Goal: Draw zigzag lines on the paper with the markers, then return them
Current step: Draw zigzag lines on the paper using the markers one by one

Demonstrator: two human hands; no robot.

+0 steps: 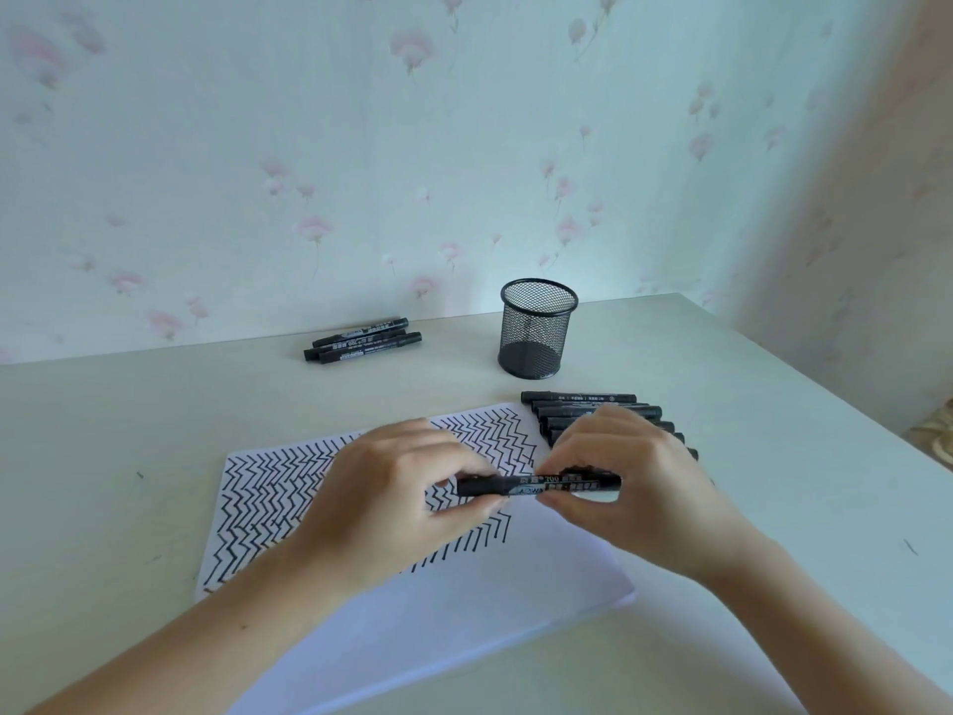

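A black marker (536, 486) lies level above the white paper (464, 601), held at both ends. My left hand (397, 487) pinches its left end, where the cap is. My right hand (624, 472) pinches the barrel at its right part. Black zigzag lines (268, 487) cover the paper's upper and left area. Several more black markers (588, 412) lie in a row just right of the paper, partly hidden behind my right hand. Three markers (363, 339) lie together at the back of the table.
A black mesh pen holder (536, 330) stands upright at the back, with no markers showing inside it. The pale table (773, 456) meets a flowered wall behind. Its right edge runs diagonally at the far right.
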